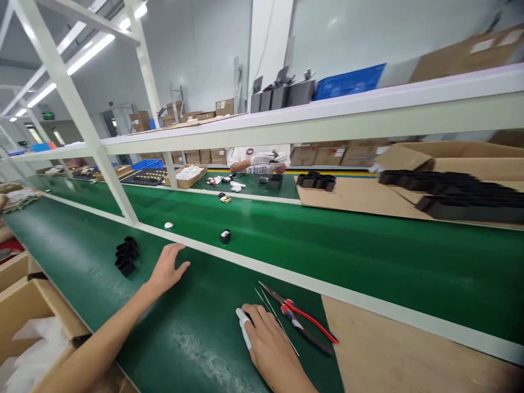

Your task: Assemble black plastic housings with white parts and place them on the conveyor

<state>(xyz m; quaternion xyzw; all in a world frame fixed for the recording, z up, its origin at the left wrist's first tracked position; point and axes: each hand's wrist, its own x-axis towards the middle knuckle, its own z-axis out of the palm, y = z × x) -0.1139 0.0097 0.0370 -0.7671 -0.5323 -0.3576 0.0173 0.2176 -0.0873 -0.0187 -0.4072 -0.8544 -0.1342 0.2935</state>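
Observation:
My left hand (167,270) hovers over the green bench beside the pale rail, thumb and fingers apart, holding nothing. To its left stand several black plastic housings (126,254) in a short row. My right hand (268,341) rests low on the bench with fingers laid forward; one finger wears a white finger cot (244,327). Thin metal tweezers (268,305) lie along its right edge, partly hidden by the hand; I cannot tell if they touch. Just right of them are long-nose pliers (297,314) with red and black handles.
Beyond the rail (254,264), a green belt carries a small black housing with white inside (225,236) and a white piece (169,225). A co-worker's gloved hands (268,158) are across the belt. Black housings (462,191) fill cardboard at right; an open carton (53,305) stands lower left.

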